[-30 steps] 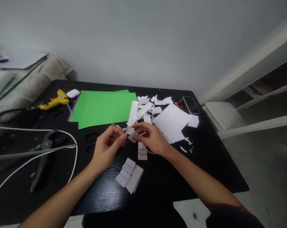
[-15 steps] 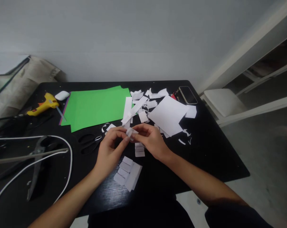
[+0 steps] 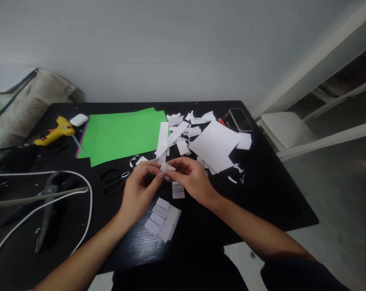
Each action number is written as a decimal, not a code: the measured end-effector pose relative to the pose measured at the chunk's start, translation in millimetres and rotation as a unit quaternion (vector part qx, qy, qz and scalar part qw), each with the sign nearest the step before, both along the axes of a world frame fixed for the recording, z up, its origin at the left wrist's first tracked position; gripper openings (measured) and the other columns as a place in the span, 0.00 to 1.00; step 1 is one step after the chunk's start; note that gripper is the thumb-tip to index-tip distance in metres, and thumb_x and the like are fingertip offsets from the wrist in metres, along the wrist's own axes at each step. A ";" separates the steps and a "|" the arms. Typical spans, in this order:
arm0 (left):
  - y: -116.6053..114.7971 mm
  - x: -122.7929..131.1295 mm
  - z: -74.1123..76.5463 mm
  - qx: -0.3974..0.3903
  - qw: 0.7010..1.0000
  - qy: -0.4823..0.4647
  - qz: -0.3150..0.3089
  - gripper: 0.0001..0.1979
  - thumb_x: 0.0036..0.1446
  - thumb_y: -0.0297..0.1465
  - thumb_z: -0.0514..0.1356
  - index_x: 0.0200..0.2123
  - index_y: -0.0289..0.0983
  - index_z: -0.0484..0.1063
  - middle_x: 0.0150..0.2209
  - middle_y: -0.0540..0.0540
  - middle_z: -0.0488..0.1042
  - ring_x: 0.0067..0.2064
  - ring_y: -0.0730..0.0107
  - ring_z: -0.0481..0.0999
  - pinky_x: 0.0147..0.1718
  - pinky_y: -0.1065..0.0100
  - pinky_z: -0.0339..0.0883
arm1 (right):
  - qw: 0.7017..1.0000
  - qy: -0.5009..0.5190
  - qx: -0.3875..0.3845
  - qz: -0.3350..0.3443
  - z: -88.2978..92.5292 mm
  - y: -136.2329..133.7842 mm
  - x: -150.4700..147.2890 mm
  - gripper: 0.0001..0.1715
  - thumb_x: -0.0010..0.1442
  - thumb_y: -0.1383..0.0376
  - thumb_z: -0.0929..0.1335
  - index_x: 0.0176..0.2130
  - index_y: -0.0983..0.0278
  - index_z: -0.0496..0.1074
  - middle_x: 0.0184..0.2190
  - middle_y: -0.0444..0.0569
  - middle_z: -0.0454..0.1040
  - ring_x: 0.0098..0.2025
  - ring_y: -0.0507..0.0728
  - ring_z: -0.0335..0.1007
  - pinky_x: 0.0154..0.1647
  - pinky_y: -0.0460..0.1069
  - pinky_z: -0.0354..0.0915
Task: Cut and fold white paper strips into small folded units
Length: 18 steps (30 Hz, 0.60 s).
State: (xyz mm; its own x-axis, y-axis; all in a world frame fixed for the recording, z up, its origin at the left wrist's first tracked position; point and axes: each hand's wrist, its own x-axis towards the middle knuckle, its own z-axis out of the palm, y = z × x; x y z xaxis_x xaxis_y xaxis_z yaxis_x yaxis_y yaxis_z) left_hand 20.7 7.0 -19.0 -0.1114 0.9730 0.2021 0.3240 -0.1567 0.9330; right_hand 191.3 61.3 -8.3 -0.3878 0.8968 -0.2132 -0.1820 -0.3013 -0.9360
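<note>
Since half a second ago my hands have hardly shifted. They have closed in a touch tighter over the small white paper slip (image 3: 167,167), and the slip now sits a little higher between the fingertips. Compared with a full second ago, the two hands have drawn together from a looser hold.

My left hand (image 3: 139,192) pinches the slip's left end between thumb and forefinger. My right hand (image 3: 192,178) pinches the right end, with its other fingers curled under. The slip is held in the air just above the black table (image 3: 261,202), in front of the scatter of white offcuts (image 3: 183,129) and the larger white sheet (image 3: 215,145). I cannot tell whether it is already creased; it is too small and partly hidden by the fingers.

I judge that I am folding or pressing this one slip into shape. A batch of folded white pieces (image 3: 163,219) lies just below my left wrist, and a few short strips (image 3: 178,190) lie under my right hand. If so, the next move needs the edges squared between the fingertips and firm, even pressure along the fold. The paper is light and would slip or skew easily.

The scissors (image 3: 114,180) lie closed just left of my left hand, near the green paper (image 3: 122,135). The yellow glue gun (image 3: 54,131) sits well apart at the far left, and a phone (image 3: 240,119) sits at the far right corner.
</note>
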 end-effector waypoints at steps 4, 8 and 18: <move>0.4 0.2 -0.3 0.004 1.000 0.006 0.002 0.06 0.65 0.32 0.63 0.34 0.39 0.76 0.42 0.46 0.76 0.46 0.62 0.76 0.48 0.60 0.67 | 1.000 -0.002 0.001 0.000 -0.1 -0.6 0.2 0.18 0.48 0.63 0.81 0.39 0.63 0.80 0.35 0.45 0.83 0.34 0.54 0.81 0.43 0.52 0.80; 1.7 0.5 -1.5 0.010 1.000 0.015 0.009 0.06 0.65 0.31 0.63 0.33 0.39 0.76 0.41 0.46 0.77 0.44 0.64 0.76 0.47 0.61 0.67 | 1.000 -0.010 0.020 -0.001 -2.6 -0.8 0.0 0.17 0.48 0.64 0.81 0.39 0.63 0.80 0.35 0.45 0.83 0.36 0.55 0.81 0.42 0.52 0.80; 0.8 2.1 -0.4 0.005 0.999 0.040 0.028 0.07 0.63 0.32 0.63 0.31 0.39 0.75 0.37 0.48 0.77 0.41 0.65 0.76 0.43 0.63 0.68 | 0.996 -0.046 0.070 -0.036 -6.0 -3.8 -4.1 0.14 0.50 0.59 0.81 0.33 0.62 0.80 0.31 0.45 0.81 0.33 0.54 0.78 0.39 0.50 0.76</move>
